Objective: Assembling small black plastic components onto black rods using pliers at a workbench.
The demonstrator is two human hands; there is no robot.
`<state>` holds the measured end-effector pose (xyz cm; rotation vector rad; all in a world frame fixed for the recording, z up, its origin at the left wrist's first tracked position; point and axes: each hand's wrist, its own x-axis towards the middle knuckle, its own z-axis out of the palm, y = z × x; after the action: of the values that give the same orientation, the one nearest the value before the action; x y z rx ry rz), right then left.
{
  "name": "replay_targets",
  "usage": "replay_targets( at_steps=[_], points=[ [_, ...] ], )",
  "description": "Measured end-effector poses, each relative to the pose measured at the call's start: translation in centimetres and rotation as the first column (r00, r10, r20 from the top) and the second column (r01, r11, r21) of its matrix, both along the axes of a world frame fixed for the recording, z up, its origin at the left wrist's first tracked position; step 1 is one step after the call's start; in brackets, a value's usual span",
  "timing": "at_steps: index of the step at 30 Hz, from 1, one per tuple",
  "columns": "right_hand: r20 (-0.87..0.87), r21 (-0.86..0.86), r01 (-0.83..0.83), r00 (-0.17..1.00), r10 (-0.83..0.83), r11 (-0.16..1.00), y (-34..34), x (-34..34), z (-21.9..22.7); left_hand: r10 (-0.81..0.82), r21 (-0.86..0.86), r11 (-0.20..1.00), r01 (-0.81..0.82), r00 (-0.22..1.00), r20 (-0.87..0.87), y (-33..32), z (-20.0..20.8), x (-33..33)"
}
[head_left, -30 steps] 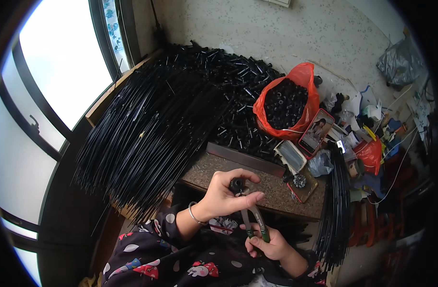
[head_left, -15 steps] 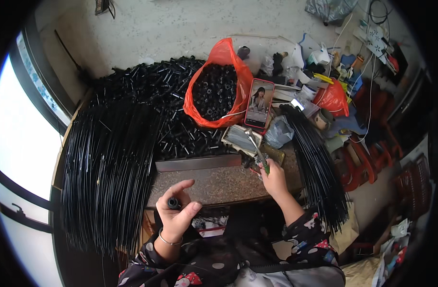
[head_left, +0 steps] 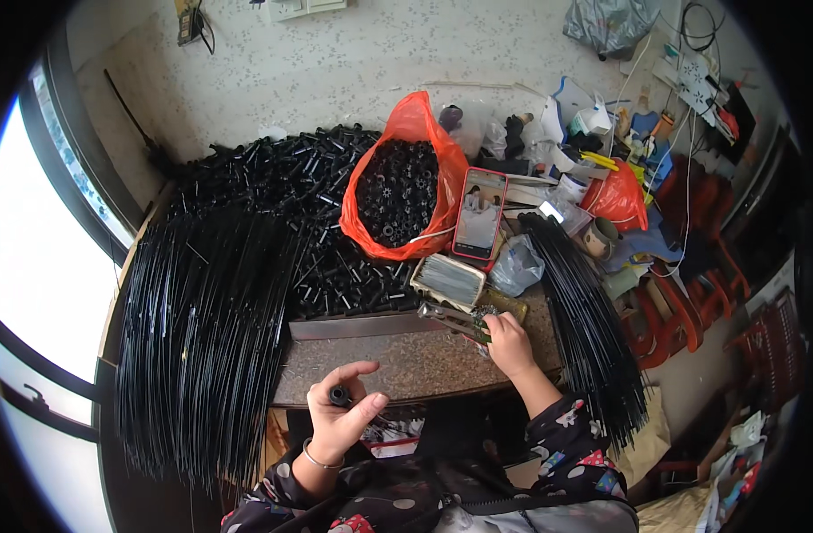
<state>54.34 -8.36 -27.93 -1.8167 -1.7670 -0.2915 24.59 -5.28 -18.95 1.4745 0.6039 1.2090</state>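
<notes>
In front of my body, my left hand (head_left: 335, 417) has its lower fingers curled round a short black tube-shaped part (head_left: 338, 395), whose round hollow end faces up. The thumb and forefinger of that hand are spread apart. Over the worktop (head_left: 371, 360), my right hand (head_left: 510, 346) grips pliers (head_left: 451, 318) with green on the handles, their metal jaws pointing left. Beyond the pliers is an open box (head_left: 444, 282) of thin grey strips or pins. Small metal bits lie close to my right fingers, too small to make out.
A metal strip (head_left: 366, 327) edges a big heap of black tube parts (head_left: 322, 266). Long black rods hang over the left (head_left: 193, 338) and right (head_left: 593, 346) sides. A red bag (head_left: 358, 218) holds small black pieces; beside it leans a phone (head_left: 479, 218). Clutter fills the right.
The pliers have swung from pointing up and away to pointing left, lower over the worktop. My left hand keeps the black tube part. The whole view has tilted slightly upward.
</notes>
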Motion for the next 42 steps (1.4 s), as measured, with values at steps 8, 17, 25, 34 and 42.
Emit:
replay_targets(
  at_steps=[8,17,25,34,42],
  points=[
    [-0.601,0.077,0.332,0.768,-0.222,0.94,0.0,1.2,1.6,-0.024,0.032,0.999,0.026,0.999,-0.044,-0.9,0.3,-0.9],
    [-0.914,0.343,-0.086,-0.263,0.31,0.935,-3.5,-8.8,10.8,-0.166,0.05,0.984,0.17,0.982,-0.09,-3.2,3.2,1.1],
    [-0.952,0.295,-0.265,0.0,0.306,0.918,-6.6,-15.2,12.3,-0.074,0.112,0.991,0.076,0.997,-0.026,-3.9,4.1,0.9],
    [-0.938,0.324,-0.213,-0.198,0.284,0.922,-6.8,-17.8,11.8,-0.11,0.091,0.988,0.127,0.98,-0.167,-4.0,3.6,-0.3],
    [-0.938,0.341,-0.184,-0.125,0.322,0.922,-6.6,-18.7,10.9,-0.096,0.144,0.982,0.12,0.982,-0.165,-3.7,2.8,-0.3]
  ],
)
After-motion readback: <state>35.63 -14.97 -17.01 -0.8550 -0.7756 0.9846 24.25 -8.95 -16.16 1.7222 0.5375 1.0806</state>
